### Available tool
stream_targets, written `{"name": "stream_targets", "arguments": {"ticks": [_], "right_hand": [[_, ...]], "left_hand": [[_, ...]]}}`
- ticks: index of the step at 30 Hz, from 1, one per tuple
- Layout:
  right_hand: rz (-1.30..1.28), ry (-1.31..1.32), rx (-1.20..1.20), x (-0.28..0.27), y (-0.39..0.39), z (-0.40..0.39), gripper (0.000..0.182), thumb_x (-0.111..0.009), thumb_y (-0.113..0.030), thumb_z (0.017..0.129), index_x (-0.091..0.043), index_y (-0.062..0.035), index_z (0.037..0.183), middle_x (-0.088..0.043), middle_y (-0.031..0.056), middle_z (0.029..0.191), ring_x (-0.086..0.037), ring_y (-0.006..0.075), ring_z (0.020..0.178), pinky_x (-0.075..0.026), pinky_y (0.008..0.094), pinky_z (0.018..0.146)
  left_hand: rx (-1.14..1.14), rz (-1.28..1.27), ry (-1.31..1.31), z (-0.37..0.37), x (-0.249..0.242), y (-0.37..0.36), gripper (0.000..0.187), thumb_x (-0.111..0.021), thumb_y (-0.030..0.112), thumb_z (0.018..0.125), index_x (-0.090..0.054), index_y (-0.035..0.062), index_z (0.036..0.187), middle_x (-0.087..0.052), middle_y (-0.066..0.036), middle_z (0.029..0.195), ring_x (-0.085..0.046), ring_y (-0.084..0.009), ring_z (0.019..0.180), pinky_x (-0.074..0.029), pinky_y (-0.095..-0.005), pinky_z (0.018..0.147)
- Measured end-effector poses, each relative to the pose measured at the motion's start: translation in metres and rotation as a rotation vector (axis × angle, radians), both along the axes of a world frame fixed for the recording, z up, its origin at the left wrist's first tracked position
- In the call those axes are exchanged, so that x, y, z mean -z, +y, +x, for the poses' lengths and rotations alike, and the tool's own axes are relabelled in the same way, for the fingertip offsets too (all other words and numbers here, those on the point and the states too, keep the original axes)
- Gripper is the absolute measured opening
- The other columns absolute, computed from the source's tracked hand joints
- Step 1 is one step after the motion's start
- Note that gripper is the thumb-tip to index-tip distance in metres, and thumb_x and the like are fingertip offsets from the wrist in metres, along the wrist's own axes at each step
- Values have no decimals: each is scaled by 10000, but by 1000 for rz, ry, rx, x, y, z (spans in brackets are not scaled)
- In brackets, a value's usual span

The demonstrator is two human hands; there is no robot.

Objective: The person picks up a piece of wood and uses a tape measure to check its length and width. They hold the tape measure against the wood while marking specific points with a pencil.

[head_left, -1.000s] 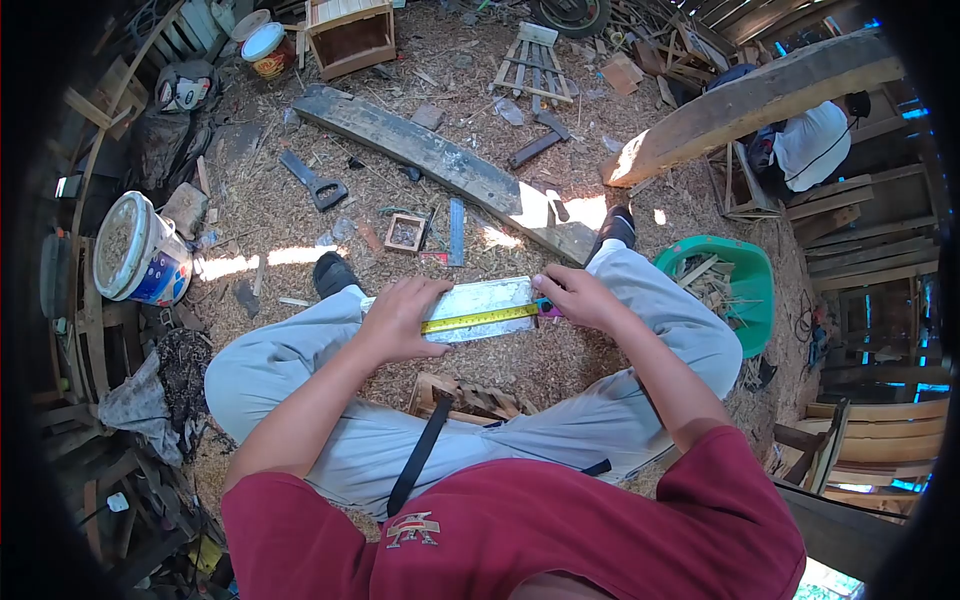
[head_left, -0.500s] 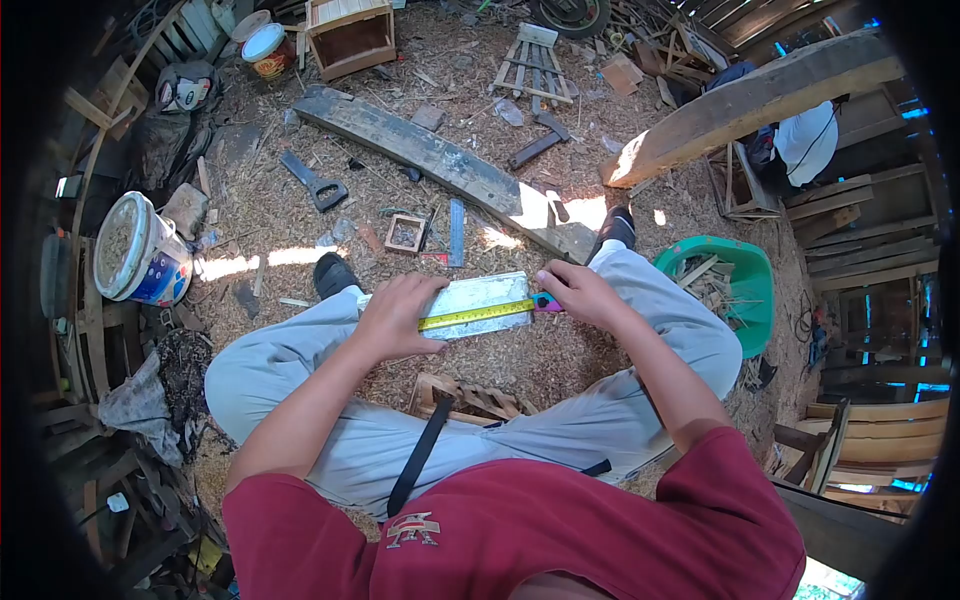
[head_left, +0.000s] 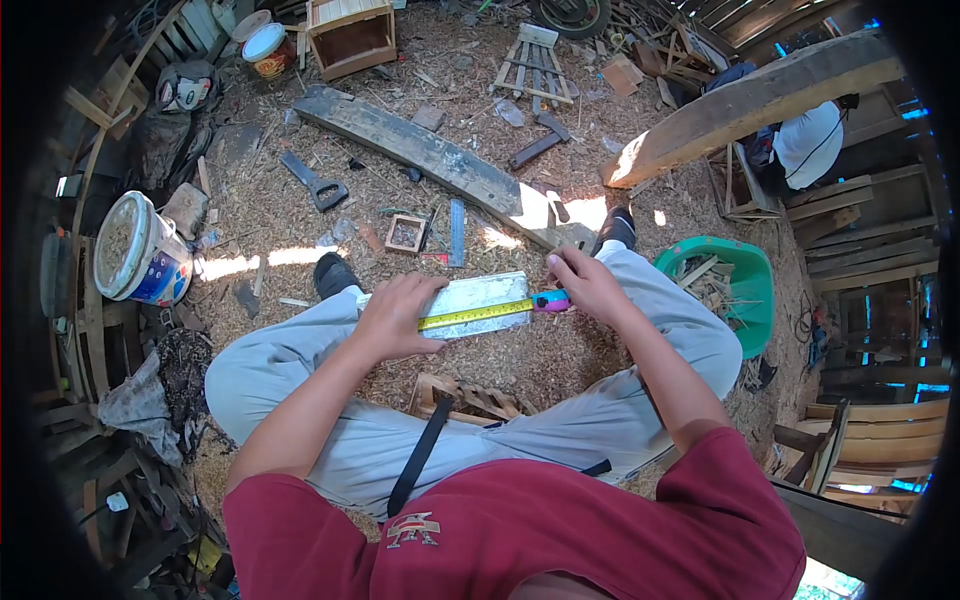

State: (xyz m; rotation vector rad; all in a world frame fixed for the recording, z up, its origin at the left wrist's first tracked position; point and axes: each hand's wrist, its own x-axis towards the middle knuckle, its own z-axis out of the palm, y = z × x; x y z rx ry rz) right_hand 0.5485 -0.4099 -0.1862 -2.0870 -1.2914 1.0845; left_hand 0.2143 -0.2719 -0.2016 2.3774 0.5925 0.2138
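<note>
We now have our right hand (head_left: 590,288) higher on the tape measure's blue-and-pink case (head_left: 551,301), baring more of it, and a thin dark tip (head_left: 581,245) shows by the fingers. Our whitish board (head_left: 485,290) sits slightly further left than a second ago.

Shavings (head_left: 480,365) cover our floor (head_left: 235,345), where a long plank (head_left: 400,142) lies. On the plank's near side we have the saw (head_left: 318,186), small box (head_left: 405,233) and square (head_left: 457,232); beyond it, a slatted frame (head_left: 534,68).
</note>
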Motion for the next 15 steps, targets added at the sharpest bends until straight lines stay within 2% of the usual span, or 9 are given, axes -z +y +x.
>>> {"name": "stream_targets", "arguments": {"ticks": [1,4,7,10,13,15], "right_hand": [[3,4,8,1,0,1,374,-538,-357,1105,-628,0,1174,-673,81,914,-628,166,852,-518,338,791],[33,-54,30,-6,0,0,402,-553,-360,1097,-619,-14,1291,-682,92,951,-632,175,880,-519,338,810],[51,-69,78,-11,2,-3,482,-553,-395,1074,-572,-53,1412,-715,193,1073,-688,318,954,-524,422,872],[163,-138,77,-5,1,2,564,-556,-388,1074,-471,-89,1544,-691,215,1191,-676,323,967,-521,426,894],[177,-176,132,-8,1,4,585,-539,-361,1084,-416,-117,1601,-635,245,1314,-654,322,1028,-507,412,923],[284,-245,81,-2,2,8,587,-522,-339,1092,-388,-120,1620,-604,260,1353,-631,306,1053,-494,394,940]], "left_hand": [[-2,0,4,0,1,0,905,-952,328,593,-579,113,1388,-629,-118,1172,-602,-354,1133,-472,-458,964],[-10,-5,9,0,0,1,910,-953,331,590,-579,112,1389,-631,-120,1174,-603,-357,1134,-471,-459,964],[-20,-23,19,-1,-4,1,915,-952,323,584,-580,108,1391,-635,-126,1176,-603,-362,1138,-469,-461,966],[-32,-31,31,-1,-6,5,914,-950,322,577,-585,112,1388,-638,-122,1168,-605,-358,1137,-468,-460,966],[-59,-11,-3,-3,-3,6,906,-948,333,573,-594,129,1382,-638,-106,1140,-608,-342,1125,-472,-455,959],[-74,3,-19,-5,-3,9,910,-952,333,574,-593,130,1385,-641,-106,1143,-609,-340,1126,-473,-454,957]]}}
